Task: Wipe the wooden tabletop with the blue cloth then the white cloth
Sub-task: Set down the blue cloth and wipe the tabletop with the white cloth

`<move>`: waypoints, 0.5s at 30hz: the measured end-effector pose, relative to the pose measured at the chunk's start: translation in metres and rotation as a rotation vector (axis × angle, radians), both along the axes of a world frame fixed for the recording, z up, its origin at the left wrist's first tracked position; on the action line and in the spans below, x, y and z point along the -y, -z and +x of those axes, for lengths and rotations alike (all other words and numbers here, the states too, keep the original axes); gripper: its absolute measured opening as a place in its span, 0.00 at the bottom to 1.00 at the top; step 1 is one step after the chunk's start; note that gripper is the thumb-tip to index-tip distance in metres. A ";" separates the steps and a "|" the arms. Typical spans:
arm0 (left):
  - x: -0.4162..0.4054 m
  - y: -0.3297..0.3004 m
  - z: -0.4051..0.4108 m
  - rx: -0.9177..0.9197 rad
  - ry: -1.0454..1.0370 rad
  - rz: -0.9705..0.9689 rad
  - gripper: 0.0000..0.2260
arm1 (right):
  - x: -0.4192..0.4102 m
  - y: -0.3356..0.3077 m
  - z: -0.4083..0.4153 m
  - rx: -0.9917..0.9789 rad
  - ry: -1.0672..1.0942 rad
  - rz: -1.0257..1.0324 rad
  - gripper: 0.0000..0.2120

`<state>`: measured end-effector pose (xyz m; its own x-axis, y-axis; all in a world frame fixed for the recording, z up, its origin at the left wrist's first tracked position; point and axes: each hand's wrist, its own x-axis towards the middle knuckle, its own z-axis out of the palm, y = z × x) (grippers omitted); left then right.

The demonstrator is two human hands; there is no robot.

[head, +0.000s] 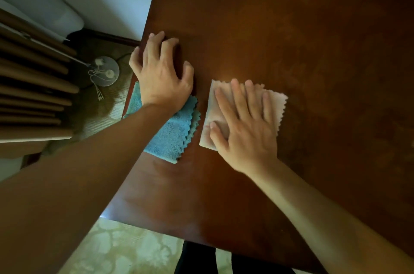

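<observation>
A dark red-brown wooden tabletop fills most of the head view. The folded blue cloth with zigzag edges lies near the table's left edge, partly under my left wrist. My left hand rests on the bare wood just beyond that cloth, fingers spread, holding nothing. The folded white cloth lies to the right of the blue one. My right hand presses flat on the white cloth, fingers extended over it.
Left of the table, a round lamp base with a cord stands on the patterned floor. Brown curtain folds hang at the far left. Light walls run behind the table. My dark trousers show at the near edge.
</observation>
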<state>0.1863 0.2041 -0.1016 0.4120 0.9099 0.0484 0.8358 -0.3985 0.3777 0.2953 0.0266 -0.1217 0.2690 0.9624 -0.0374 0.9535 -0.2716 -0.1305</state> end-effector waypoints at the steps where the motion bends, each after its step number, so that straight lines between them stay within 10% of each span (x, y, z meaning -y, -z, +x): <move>1: 0.004 -0.001 -0.003 0.008 0.044 0.019 0.21 | -0.007 0.000 0.005 0.009 0.001 -0.003 0.32; 15: 0.061 0.009 -0.056 -0.197 0.407 -0.025 0.27 | 0.043 -0.002 -0.082 -0.013 0.159 -0.047 0.32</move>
<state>0.1299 0.1434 -0.1105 0.7354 0.6720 -0.0869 0.6701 -0.7023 0.2405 0.2130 -0.0162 -0.1197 0.4167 0.9050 -0.0854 0.8965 -0.4247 -0.1259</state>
